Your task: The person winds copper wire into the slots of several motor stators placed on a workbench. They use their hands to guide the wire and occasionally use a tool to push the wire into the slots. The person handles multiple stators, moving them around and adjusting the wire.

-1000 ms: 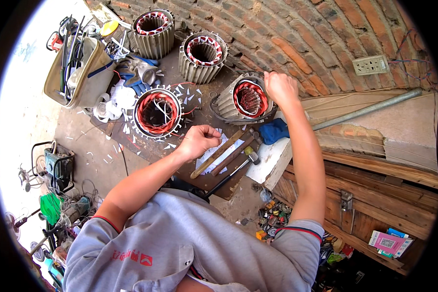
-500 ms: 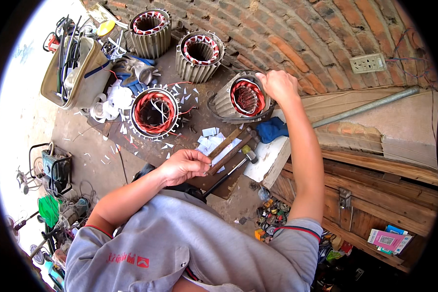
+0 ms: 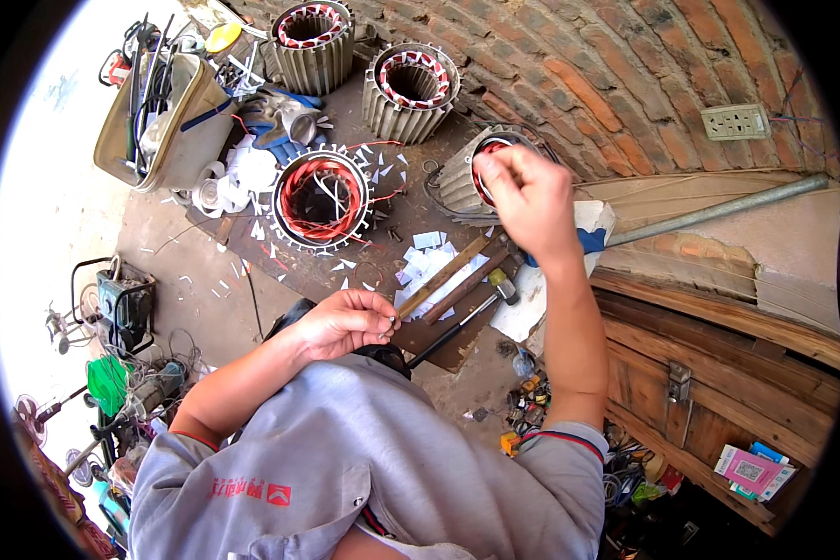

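My left hand [image 3: 350,324] is closed in a pinch in front of my body, next to the near ends of two wooden strips [image 3: 455,273]. A tiny thing seems to show at its fingertips, too small to name. My right hand [image 3: 529,198] is raised over the right motor stator [image 3: 464,185], a ribbed metal housing tipped on its side, and hides part of its red winding. The right fingers are bent together; whatever they hold is hidden. Left of it stands a stator with red coils [image 3: 317,201] and loose wires.
Two more ribbed stators [image 3: 313,51] [image 3: 409,98] stand by the brick wall. White paper pieces [image 3: 425,277] and a hammer [image 3: 504,286] lie near the strips. A beige bin [image 3: 182,140] with dark rods stands left; a metal pipe [image 3: 719,213] lies right.
My right hand has come off the far rim of the right stator and moved nearer to me. The left hand keeps its pinch. The whole view has shifted slightly.
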{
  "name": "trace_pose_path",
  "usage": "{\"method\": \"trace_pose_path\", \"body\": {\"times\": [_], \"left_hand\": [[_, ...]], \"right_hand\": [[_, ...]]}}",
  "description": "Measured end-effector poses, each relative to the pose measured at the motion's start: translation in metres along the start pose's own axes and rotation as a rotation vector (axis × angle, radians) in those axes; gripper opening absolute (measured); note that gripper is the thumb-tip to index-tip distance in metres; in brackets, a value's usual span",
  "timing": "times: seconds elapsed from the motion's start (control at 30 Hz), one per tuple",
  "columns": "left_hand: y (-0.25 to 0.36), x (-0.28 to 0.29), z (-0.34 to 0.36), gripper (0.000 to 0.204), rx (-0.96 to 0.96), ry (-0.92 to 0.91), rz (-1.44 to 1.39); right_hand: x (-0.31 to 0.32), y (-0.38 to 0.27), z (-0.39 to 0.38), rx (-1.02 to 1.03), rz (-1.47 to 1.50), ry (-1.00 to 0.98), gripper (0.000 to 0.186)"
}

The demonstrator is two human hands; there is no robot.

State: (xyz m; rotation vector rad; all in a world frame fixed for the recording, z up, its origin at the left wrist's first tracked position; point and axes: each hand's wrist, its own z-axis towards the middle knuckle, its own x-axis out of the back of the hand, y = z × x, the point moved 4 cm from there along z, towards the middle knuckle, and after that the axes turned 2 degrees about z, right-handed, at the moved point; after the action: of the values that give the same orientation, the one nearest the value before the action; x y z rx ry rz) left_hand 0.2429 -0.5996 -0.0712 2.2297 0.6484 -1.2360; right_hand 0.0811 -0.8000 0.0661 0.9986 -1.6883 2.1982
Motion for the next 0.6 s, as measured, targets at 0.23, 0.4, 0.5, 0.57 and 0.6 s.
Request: {"method": "trace_pose_path", "body": {"times": [0.23,0.4,0.5,0.57,0.6], "left_hand": [[-0.008,0.008,0.000,0.013,0.007,-0.016,-0.080],[-0.005,0.007,0.000,0.015,-0.052,-0.034,-0.148],[0.002,0.006,0.000,0.017,-0.096,-0.031,-0.185],[0.004,0.005,0.000,0.018,-0.115,-0.021,-0.193],[0.006,0.005,0.000,0.018,-0.124,-0.016,-0.196]], "right_hand": [[-0.145,0.132,-0.081,-0.118,-0.201,-0.115,0.014],[-0.161,0.150,-0.074,-0.145,-0.239,-0.024,0.017],[-0.169,0.147,-0.067,-0.147,-0.310,-0.083,0.012],[-0.171,0.145,-0.067,-0.126,-0.366,-0.083,0.007],[-0.173,0.146,-0.067,-0.128,-0.381,-0.084,0.008]]}}
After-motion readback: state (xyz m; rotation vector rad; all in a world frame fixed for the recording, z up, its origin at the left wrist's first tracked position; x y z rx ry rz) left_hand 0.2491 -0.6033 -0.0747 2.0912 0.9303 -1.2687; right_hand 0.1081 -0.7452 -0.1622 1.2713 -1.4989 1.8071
